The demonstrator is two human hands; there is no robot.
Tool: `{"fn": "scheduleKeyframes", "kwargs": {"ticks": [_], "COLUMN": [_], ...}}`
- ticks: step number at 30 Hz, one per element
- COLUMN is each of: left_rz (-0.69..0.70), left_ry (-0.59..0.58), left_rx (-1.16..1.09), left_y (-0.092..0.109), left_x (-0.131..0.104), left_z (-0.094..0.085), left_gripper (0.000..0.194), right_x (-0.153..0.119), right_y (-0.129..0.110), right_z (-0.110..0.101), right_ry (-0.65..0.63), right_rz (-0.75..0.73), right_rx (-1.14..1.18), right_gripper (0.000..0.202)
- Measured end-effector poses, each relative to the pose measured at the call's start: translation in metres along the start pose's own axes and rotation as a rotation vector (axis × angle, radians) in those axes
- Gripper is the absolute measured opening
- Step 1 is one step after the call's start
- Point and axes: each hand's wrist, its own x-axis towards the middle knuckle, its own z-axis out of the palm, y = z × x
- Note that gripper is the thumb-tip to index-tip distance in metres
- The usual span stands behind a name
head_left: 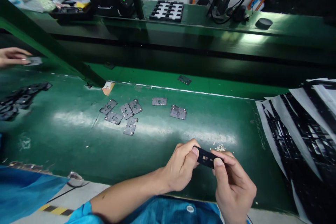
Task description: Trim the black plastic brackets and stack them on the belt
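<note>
A thin black rectangular plate with small openings is held between my two hands, above the front edge of the green table. My left hand pinches its left end, the thumb on top. My right hand grips the right end between thumb and fingers. Just behind my right hand lies a small heap of pale bits. Farther back on the table are a dark plate, another flat plate and, to their left, a loose group of several similar plates.
Layered black parts with white sheets cover the right side. A green post slants down at left, near a pile of black parts. A co-worker's hand holds a piece at far left. A tray sits on the back shelf.
</note>
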Motion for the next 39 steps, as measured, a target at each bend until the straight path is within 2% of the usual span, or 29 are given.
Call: {"fn": "scheduleKeyframes", "kwargs": {"ticks": [5, 7, 9, 12, 16, 22, 26, 29, 35, 39], "left_rz": [-0.149, -0.223, -0.270, -0.299, -0.305, -0.279, -0.271, -0.302, -0.258, -0.136], "left_ry": [0.062, 0.093, 0.112, 0.070, 0.033, 0.090, 0.136, 0.153, 0.111, 0.059], "left_rx": [-0.141, -0.197, -0.214, -0.193, -0.173, -0.149, -0.122, -0.100, -0.045, 0.200], "left_y": [0.005, 0.008, 0.011, 0.017, 0.022, 0.021, 0.019, 0.019, 0.014, 0.018], "left_x": [0.002, 0.002, -0.001, -0.007, -0.012, -0.010, -0.009, -0.010, -0.013, -0.012], "left_z": [0.003, 0.003, 0.002, -0.002, -0.007, -0.006, -0.005, -0.007, -0.009, -0.019], "left_gripper": [0.039, 0.037, 0.035, 0.034, 0.030, 0.035, 0.035, 0.035, 0.039, 0.036], "right_x": [-0.006, -0.005, -0.001, 0.007, 0.014, 0.013, 0.017, 0.021, 0.020, 0.018], "right_y": [0.003, 0.004, 0.004, 0.005, 0.005, -0.005, -0.009, -0.011, -0.003, 0.008], "right_z": [0.000, -0.001, -0.003, -0.008, -0.010, -0.004, -0.002, 0.002, 0.011, 0.013], "right_ry": [-0.032, -0.055, -0.084, -0.155, -0.209, -0.168, -0.227, -0.239, -0.230, -0.199], "right_rz": [-0.202, -0.229, -0.150, 0.077, 0.224, 0.292, 0.220, 0.241, 0.305, 0.329], "right_rx": [-0.088, -0.105, -0.094, -0.027, 0.107, 0.088, 0.114, 0.159, 0.199, 0.196], "right_gripper": [0.039, 0.041, 0.033, 0.019, 0.018, 0.022, 0.018, 0.017, 0.019, 0.022]}}
